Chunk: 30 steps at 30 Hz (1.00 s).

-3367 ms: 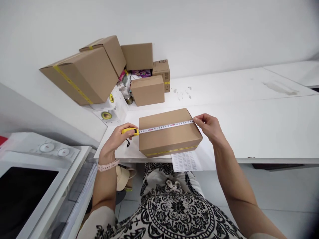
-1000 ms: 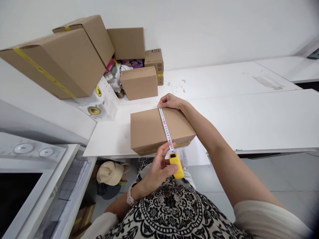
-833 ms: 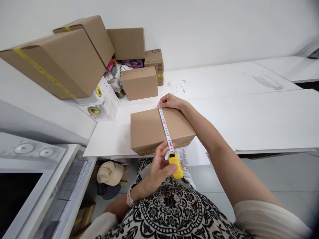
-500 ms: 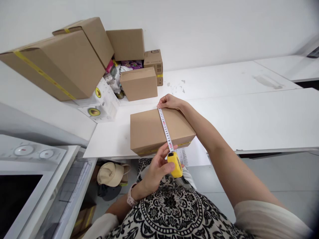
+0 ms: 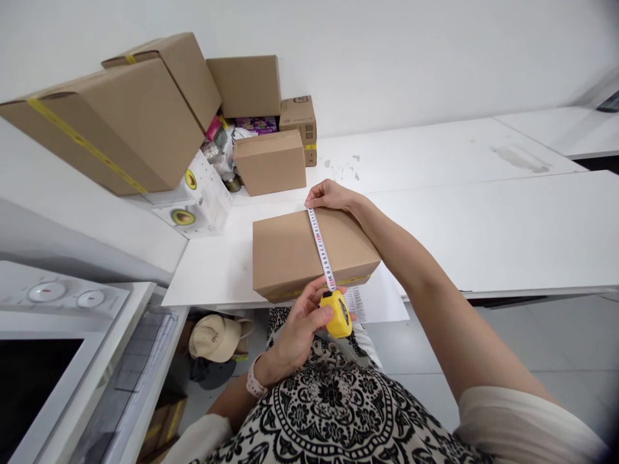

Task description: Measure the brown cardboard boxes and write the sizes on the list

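A flat brown cardboard box (image 5: 290, 251) lies near the front edge of the white table (image 5: 483, 232). A white measuring tape (image 5: 321, 248) runs across its top from far edge to near edge. My left hand (image 5: 302, 325) is closed round the yellow tape case (image 5: 337, 313) just in front of the box. My right hand (image 5: 331, 195) pinches the tape's end against the box's far edge.
A printed paper sheet (image 5: 372, 303) lies under the box's right corner. Several cardboard boxes (image 5: 145, 116) and a white avocado-print box (image 5: 193, 203) are piled at the back left. A white appliance (image 5: 58, 335) stands at my left, a hat (image 5: 215, 335) below the table.
Earlier the tape ran left to right across the box; it then went to far-to-near. In the last second the yellow case has tilted and risen slightly toward the box's edge.
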### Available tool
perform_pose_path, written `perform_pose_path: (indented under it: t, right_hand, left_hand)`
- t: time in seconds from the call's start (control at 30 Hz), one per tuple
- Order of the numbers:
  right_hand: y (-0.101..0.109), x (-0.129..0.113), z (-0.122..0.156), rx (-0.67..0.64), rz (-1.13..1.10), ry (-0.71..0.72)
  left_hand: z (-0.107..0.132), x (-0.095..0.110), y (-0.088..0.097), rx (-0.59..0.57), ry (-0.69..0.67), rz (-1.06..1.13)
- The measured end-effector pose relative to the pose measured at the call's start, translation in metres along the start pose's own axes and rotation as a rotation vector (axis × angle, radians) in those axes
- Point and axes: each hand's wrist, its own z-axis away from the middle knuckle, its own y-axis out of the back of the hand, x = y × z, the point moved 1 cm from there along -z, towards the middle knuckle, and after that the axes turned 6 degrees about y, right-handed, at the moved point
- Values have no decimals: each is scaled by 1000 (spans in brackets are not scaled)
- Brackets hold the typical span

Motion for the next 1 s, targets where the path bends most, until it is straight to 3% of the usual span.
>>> perform_pose_path:
  t: [0.17,0.37,0.5,0.57,0.63,0.73,0.8,0.9,1.0]
  right_hand:
    - [11,-30,1,-50,30,133]
    - [18,-102,24,50,76,309]
    - [17,-132,71,211,123,365]
    - [16,-123,106,323,156,350]
    - [13,-97,143,466,170,292]
    - [0,-35,197,684,120,116]
    - [-16,6,224,743,70,-13]
    - [-44,47,246,650,43,-126]
    - [-64,53,245,466,33,-64]
  left_hand:
    - [2,5,6,-21,-13,-46]
    - [15,19,12,-97,-76,-88]
    - [40,36,29,63,-160,-73]
    - [56,44,48,216,-260,-45]
    - [69,49,71,377,-361,-10]
    - [77,44,107,568,-451,42]
    - [71,34,125,650,-494,73]
    - [50,19,139,666,-495,106]
    - [30,17,138,602,-473,135]
